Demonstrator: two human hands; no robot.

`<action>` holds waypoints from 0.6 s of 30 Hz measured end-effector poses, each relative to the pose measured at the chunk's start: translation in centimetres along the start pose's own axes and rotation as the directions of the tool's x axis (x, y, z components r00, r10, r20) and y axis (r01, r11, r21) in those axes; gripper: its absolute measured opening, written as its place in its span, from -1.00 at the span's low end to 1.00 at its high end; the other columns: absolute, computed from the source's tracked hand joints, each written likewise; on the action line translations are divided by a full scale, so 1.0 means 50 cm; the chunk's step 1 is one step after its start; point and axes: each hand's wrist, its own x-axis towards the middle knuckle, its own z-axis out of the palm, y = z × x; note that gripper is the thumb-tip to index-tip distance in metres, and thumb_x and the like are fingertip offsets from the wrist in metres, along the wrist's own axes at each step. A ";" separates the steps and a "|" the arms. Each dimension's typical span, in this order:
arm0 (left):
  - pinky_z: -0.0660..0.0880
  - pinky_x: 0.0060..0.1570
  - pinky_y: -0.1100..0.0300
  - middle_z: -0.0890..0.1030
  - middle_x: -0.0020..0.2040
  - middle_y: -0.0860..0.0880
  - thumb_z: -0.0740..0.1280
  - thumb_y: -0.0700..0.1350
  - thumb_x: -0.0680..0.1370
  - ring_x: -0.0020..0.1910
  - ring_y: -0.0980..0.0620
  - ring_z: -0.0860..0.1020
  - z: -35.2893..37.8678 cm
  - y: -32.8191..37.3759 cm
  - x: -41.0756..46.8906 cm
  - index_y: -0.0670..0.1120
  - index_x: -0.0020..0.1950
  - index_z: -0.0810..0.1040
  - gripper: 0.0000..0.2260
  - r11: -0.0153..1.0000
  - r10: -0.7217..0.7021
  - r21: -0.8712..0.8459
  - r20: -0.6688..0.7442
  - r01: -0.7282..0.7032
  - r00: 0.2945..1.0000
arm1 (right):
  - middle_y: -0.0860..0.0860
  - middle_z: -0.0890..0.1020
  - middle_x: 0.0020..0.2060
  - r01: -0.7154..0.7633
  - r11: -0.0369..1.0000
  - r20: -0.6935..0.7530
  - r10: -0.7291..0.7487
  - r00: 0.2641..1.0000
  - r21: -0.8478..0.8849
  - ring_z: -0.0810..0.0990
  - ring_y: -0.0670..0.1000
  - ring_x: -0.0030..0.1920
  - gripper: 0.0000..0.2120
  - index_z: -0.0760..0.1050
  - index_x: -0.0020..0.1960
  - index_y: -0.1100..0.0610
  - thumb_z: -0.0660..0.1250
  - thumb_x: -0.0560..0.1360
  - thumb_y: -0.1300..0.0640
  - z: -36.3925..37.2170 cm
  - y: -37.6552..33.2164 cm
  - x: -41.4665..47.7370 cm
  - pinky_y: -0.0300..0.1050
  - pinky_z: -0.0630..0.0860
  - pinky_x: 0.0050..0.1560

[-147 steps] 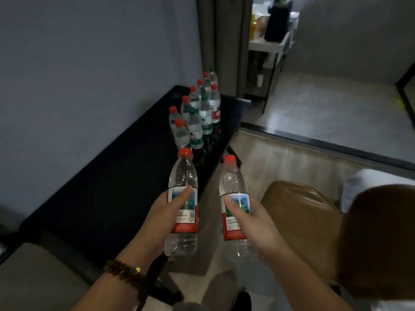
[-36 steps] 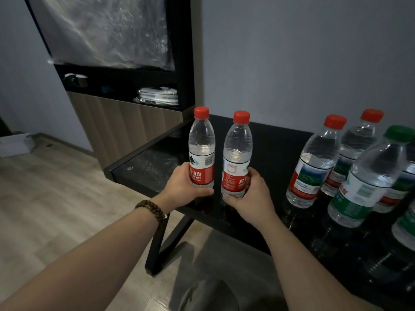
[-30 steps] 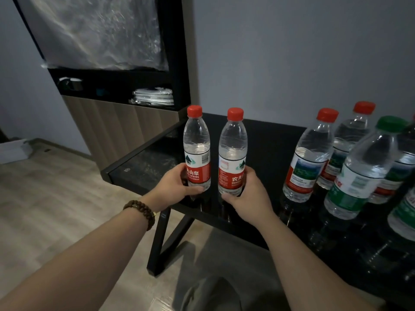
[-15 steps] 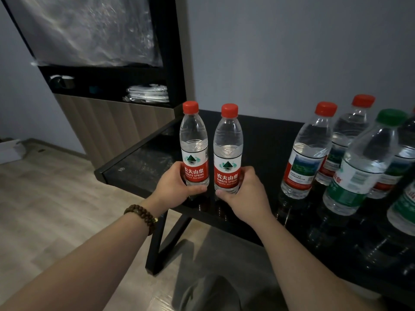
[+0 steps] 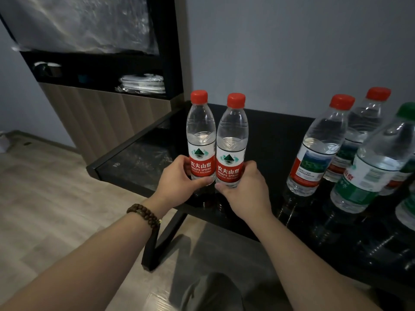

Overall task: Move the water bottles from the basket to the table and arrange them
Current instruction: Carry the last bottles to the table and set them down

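Observation:
Two clear water bottles with red caps and red labels stand upright side by side, touching, near the front edge of the black table [image 5: 139,162]. My left hand [image 5: 177,185] grips the base of the left bottle [image 5: 200,135]. My right hand [image 5: 246,194] grips the base of the right bottle [image 5: 232,140]. Both labels face me. To the right stand several more bottles, among them a red-capped bottle [image 5: 318,149] and a green-capped bottle [image 5: 372,167]. The basket is not in view.
A dark shelf unit [image 5: 101,70] with wood-panelled front stands left of the table, holding a stack of wrapped white items [image 5: 141,84]. A grey wall runs behind the table. Wooden floor [image 5: 45,198] lies to the left and below. The table's black leg [image 5: 161,241] angles down.
Over the last second both bottles were turned in my hands on the table until their labels face me, and they now stand closer together. Earlier I carried them over to the table.

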 end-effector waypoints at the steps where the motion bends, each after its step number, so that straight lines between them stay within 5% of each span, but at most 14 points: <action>1: 0.40 -0.15 0.49 0.55 0.08 0.24 0.63 0.11 0.36 -0.08 0.38 0.51 0.005 0.000 0.006 0.00 0.35 0.47 -0.35 1.000 0.003 0.001 -0.012 -0.003 1.000 | -0.03 0.57 0.26 -0.008 1.000 -0.011 0.007 1.000 -0.007 0.57 0.04 0.31 -0.31 0.36 0.29 0.00 0.64 0.31 -0.12 0.004 -0.004 0.004 0.14 0.58 0.26; 8: 0.35 -0.20 0.45 0.63 0.23 0.07 0.64 0.08 0.36 0.02 0.23 0.52 0.014 0.003 0.105 -0.02 0.36 0.50 -0.36 0.999 -0.013 0.033 -0.002 0.013 1.000 | -0.01 0.59 0.27 -0.081 0.997 -0.034 0.080 0.996 -0.013 0.58 0.07 0.31 -0.30 0.38 0.31 0.01 0.65 0.31 -0.09 0.032 -0.027 0.080 0.17 0.59 0.24; 13: 0.39 -0.22 0.38 0.62 0.06 0.13 0.64 0.07 0.38 0.00 0.16 0.57 0.026 0.002 0.195 -0.01 0.27 0.54 -0.46 0.999 -0.033 0.028 0.018 0.033 0.999 | 0.02 0.60 0.26 -0.115 0.991 -0.090 0.109 0.990 -0.063 0.57 0.11 0.30 -0.33 0.39 0.32 0.05 0.62 0.34 -0.11 0.066 -0.041 0.153 0.19 0.56 0.26; 18: 0.52 0.02 0.21 0.65 0.18 0.07 0.61 0.06 0.41 0.05 0.13 0.59 0.042 -0.019 0.272 -0.04 0.36 0.52 -0.42 0.999 -0.044 -0.027 0.034 0.045 0.998 | 0.01 0.58 0.28 -0.159 0.978 -0.101 0.146 0.984 -0.135 0.54 0.09 0.33 -0.32 0.37 0.38 0.04 0.57 0.39 -0.15 0.091 -0.052 0.229 0.13 0.46 0.33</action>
